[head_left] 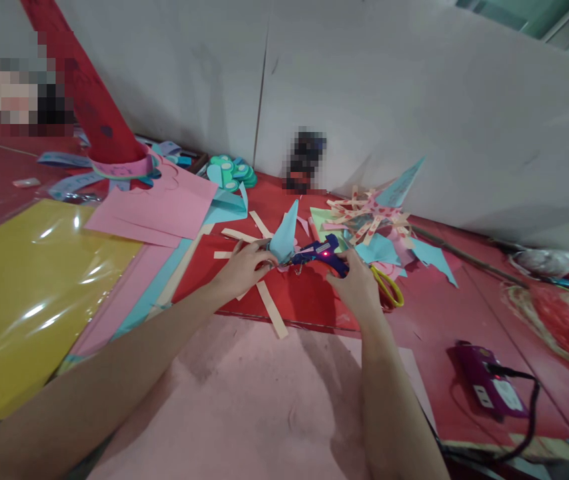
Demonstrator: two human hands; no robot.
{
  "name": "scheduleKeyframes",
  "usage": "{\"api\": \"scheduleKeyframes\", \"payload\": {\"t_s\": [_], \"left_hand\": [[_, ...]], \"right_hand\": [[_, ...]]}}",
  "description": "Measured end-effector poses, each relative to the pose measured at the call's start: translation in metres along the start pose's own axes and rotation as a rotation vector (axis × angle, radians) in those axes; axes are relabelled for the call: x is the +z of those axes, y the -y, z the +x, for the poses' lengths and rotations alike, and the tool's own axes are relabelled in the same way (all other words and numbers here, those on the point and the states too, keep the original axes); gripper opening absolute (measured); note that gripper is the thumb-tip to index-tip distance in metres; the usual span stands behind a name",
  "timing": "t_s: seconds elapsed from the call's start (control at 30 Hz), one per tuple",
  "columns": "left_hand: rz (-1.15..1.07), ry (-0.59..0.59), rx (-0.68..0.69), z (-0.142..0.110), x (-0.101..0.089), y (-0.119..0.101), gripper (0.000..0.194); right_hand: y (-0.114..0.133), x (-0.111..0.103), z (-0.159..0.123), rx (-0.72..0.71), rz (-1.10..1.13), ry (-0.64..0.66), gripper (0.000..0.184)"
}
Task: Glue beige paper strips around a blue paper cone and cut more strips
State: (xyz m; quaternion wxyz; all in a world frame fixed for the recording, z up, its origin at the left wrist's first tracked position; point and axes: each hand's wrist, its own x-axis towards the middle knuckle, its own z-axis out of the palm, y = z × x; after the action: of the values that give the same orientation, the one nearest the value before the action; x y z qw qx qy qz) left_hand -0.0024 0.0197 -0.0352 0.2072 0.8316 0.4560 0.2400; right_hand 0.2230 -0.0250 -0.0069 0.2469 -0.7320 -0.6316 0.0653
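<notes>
My right hand (pixel 356 281) is closed around the handle of a dark blue glue gun (pixel 320 251) with a lit red light. Its nozzle points left, at the base of a light blue paper cone (pixel 284 235). With bent fingers, my left hand (pixel 244 267) grips the cone's base from the left. Cream paper strips (pixel 272 310) spread out from under the cone over a red sheet (pixel 309 300). What lies exactly between the left fingertips is hidden. Yellow-handled scissors (pixel 388 287) lie just right of my right hand.
A finished-looking cone with patterned strips (pixel 398 190) stands behind, among paper scraps. Pink sheets (pixel 164 200), a glossy yellow pack (pixel 39 287) and a tall red paper cone (pixel 99 107) are at left. A purple power strip (pixel 489 380) with a black cable sits at right.
</notes>
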Motion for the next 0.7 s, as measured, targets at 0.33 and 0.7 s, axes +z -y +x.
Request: {"api": "scheduleKeyframes", "payload": {"t_s": [0.33, 0.7], "left_hand": [[-0.001, 0.005, 0.001, 0.0001, 0.0006, 0.0006, 0.019], [-0.018, 0.01, 0.019, -0.0001, -0.0004, 0.001, 0.018]], "right_hand": [[-0.0029, 0.0009, 0.0006, -0.002, 0.051, 0.005, 0.025], [-0.0036, 0.0024, 0.0007, -0.033, 0.049, -0.031, 0.026]]}}
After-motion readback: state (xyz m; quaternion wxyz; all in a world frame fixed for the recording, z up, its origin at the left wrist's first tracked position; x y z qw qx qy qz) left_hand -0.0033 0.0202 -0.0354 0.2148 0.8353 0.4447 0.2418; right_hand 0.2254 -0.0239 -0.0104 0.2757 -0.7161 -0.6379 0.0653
